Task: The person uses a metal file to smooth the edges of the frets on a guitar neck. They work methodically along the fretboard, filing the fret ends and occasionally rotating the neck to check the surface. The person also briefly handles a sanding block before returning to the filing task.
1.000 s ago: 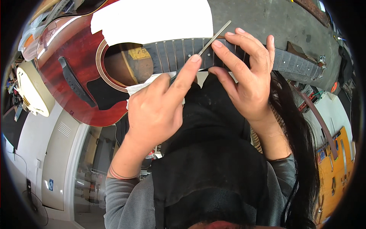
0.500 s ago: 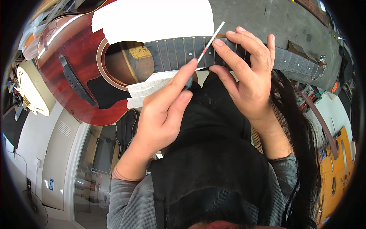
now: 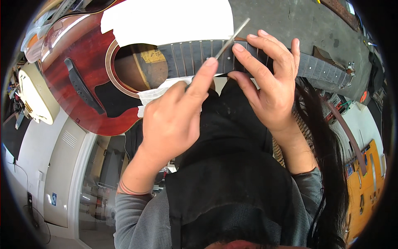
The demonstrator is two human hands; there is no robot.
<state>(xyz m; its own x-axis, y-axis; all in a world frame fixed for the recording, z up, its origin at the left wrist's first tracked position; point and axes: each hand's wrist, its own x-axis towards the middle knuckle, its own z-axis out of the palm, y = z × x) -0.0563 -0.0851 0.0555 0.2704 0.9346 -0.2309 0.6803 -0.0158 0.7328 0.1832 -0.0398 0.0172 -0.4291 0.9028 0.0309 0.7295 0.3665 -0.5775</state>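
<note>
Since a moment ago, the left hand (image 3: 174, 124) has slid back up, its pointing finger pressing the thin flat metal file (image 3: 231, 38) onto the dark fretboard (image 3: 195, 56) of the shiny red wooden guitar (image 3: 78, 79) at 12 o'clock. Half-open, the right hand (image 3: 269, 83) steadies the neck with curled fingers. Push softly and keep the file flat.

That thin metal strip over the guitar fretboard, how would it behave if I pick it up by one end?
The metal strip looks straight and unbent, so probably fairly stiff, perhaps slightly springy. Being so thin, it is likely light. Its shiny surface may slip between the fingertips of the left hand.
</note>
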